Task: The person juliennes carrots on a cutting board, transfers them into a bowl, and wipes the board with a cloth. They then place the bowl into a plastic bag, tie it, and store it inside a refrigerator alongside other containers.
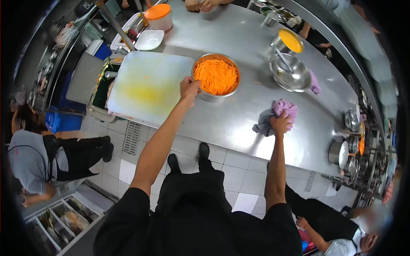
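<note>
Head view: the steel bowl (210, 97) sits on the surface (239, 128), just beside the right edge of the white cutting board (147, 85), and it is heaped with shredded carrot (216, 76). My left hand (189, 88) is on its near-left rim, grip pinching the thin lip, thumb on top as far as I can see. I judge this bowl stiff and light by itself, but loaded like this it will want to tip away from a one-sided pinch. Polished steel on polished steel, so it should slide easily. The rim is the only real hold, and a second hand opposite would steady it. The carrot shreds are loose and soft, ready to spill over a tilted edge.

My right hand (280, 123) is well apart to the right, grip bunched down on a purple cloth (288, 107), soft and limp, with a grey cloth (261, 127) touching it. Farther back stand an empty steel bowl (294, 79) and a pot of yellow sauce (291, 40).
</note>
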`<state>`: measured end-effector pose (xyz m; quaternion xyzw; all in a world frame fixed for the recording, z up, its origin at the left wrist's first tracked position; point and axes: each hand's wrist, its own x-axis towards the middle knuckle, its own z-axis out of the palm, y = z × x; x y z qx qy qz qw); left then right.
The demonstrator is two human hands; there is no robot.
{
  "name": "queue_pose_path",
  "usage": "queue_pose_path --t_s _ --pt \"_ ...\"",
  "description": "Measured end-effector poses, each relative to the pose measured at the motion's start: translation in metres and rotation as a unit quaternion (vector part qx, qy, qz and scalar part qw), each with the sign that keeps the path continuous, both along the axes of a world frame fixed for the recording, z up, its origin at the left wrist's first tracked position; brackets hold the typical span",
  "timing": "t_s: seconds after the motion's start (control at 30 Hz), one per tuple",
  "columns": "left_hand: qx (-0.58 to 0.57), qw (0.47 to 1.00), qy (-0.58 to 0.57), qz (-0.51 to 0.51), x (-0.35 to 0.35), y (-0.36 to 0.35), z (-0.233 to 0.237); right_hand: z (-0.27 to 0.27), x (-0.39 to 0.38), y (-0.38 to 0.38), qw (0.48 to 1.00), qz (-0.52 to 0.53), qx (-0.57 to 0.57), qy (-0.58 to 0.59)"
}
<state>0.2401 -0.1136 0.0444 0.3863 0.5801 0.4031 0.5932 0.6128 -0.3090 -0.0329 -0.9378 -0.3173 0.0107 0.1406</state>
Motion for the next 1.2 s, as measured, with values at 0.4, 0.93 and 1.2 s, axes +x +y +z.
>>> queue_pose_path --t_s 0.4,0.93,1.2 --pt "-0.067 0.966 0.015 0.251 -0.178 -0.249 0.097 0.02 -0.134 0.263 0.941 0.339 0.007 -0.023" --pt "-0.127 0.682 0.049 0.719 -0.339 -0.566 -0.098 0.041 -0.348 0.008 0.62 0.564 0.109 0.535" --pt "-0.257 0.607 -0.01 0.752 -0.325 -0.706 -0.128 0.111 -0.061 0.133 0.805 0.533 0.032 0.259"
